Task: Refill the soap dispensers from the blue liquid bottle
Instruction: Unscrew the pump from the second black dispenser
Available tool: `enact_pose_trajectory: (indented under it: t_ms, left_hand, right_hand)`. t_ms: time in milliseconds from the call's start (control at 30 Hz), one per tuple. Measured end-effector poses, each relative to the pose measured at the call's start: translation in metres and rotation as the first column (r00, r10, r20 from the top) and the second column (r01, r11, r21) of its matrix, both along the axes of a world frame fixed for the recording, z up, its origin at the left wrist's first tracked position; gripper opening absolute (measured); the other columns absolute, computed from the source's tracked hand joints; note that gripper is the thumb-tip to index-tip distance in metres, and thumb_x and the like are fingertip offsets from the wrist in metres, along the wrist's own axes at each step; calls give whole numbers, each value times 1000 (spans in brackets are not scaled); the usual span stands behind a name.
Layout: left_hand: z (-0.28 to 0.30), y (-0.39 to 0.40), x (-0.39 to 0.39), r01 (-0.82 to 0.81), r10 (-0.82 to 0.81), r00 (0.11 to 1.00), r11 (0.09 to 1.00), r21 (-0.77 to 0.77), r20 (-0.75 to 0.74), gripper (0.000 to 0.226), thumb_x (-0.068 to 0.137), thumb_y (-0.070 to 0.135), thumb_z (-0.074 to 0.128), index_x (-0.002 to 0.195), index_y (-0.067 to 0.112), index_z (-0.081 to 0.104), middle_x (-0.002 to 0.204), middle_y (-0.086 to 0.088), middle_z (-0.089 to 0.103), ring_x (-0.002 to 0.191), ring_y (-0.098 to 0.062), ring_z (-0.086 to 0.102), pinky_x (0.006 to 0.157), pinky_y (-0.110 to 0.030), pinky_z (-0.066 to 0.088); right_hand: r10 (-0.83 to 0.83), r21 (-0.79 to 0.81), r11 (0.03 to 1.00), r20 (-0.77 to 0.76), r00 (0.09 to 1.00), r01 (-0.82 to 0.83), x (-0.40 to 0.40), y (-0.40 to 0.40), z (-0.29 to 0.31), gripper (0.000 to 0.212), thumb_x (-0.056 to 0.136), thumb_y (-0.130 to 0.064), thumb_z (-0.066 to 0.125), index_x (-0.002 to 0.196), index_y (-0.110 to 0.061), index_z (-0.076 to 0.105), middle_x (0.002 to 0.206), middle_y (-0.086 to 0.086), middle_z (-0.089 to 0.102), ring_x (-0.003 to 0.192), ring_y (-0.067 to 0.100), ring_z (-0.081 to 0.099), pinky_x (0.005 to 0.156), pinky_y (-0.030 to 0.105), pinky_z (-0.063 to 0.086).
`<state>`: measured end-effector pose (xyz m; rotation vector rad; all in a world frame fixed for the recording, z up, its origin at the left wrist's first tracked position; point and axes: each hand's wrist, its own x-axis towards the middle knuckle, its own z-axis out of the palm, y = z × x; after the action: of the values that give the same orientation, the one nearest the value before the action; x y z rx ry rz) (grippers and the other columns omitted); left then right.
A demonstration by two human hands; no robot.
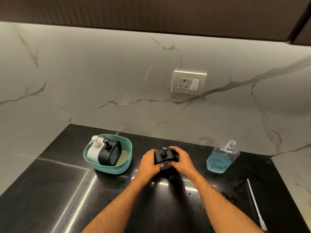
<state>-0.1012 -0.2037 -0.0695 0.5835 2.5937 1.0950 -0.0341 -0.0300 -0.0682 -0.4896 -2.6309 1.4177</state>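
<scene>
Black soap dispenser (164, 158) stood upright between left hand (150, 163) and right hand (182, 160) — fingers curled around its sides, pump pointing up.

Veined marble backsplash (101, 73), wall socket (188, 83), glossy black countertop (50, 190), dark cabinet (151, 10) overhead

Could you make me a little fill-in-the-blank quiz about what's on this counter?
1. Both hands, left and right, hold a ____ dispenser.
2. The basket holds ____ dispensers.
3. The open bottle contains ____ liquid.
4. The bottle stands to the ____ of the hands.

Missing words: black; two; blue; right
</scene>
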Motion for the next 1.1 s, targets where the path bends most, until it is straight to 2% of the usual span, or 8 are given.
enact_pose_trajectory:
  t_ms: [167,333,400,500,633,733,933,1100]
  left_hand:
    - [2,-4,10,39,-38,999,999,37,-19,49,77,24,87,119,21,64,111,9,64,101,-10,60,84,-23,44]
    - [2,-14,49,131,-131,991,990,48,-21,47,73,19,85,116,23,65,106,13,62,95,-6,60,74,-6,39]
    - [0,-18,69,176,-176,984,983,47,-7,47,72,16,82,115,21,65,106,10,64,95,-9,61,76,-8,42]
    - [-1,-22,100,216,-218,975,975,55,30,49,65,19,69,114,17,66,107,4,67,95,-15,63,81,-27,52]
    - [-7,-27,133,239,-242,970,967,85,28,46,66,21,71,111,15,66,105,1,69,94,-16,65,83,-37,55]
    - [-9,-30,146,221,-225,974,971,89,33,44,67,19,69,111,14,66,103,2,68,92,-15,64,82,-38,55]
    - [-5,-31,158,217,-218,976,973,74,5,38,71,15,67,108,15,65,100,1,67,88,-16,63,78,-40,54]
    - [-1,-31,163,216,-217,976,975,58,9,42,67,27,60,107,18,65,99,3,66,88,-14,62,78,-38,54]
  right_hand:
    - [-13,66,998,-35,999,16,19,1,10,65,69,1,86,129,-14,66,123,1,69,117,17,65,103,36,54]
    - [-29,146,989,-64,998,38,78,-6,14,55,66,-11,89,117,-22,69,111,-10,70,103,7,66,90,30,58]
    - [-28,158,987,-55,998,37,104,-11,12,55,64,-13,90,114,-23,70,108,-12,70,99,5,66,86,29,58]
    - [0,163,987,-27,1000,5,140,-19,7,56,63,-16,92,113,-25,69,107,-14,68,99,3,64,85,33,58]
    - [2,237,971,-80,997,17,169,-33,8,66,61,-51,92,116,-24,67,110,-15,64,104,3,58,92,21,48]
    - [-8,340,939,-157,988,61,176,-45,12,62,60,-62,85,105,-25,67,101,-15,59,96,5,52,86,16,42]
    - [-28,411,907,-150,988,88,177,-55,19,38,67,-42,89,85,-18,65,83,-8,58,76,11,53,68,27,45]
    - [108,289,954,-84,991,-79,173,-50,34,29,66,-13,88,91,-14,73,88,-6,65,80,13,61,73,29,47]
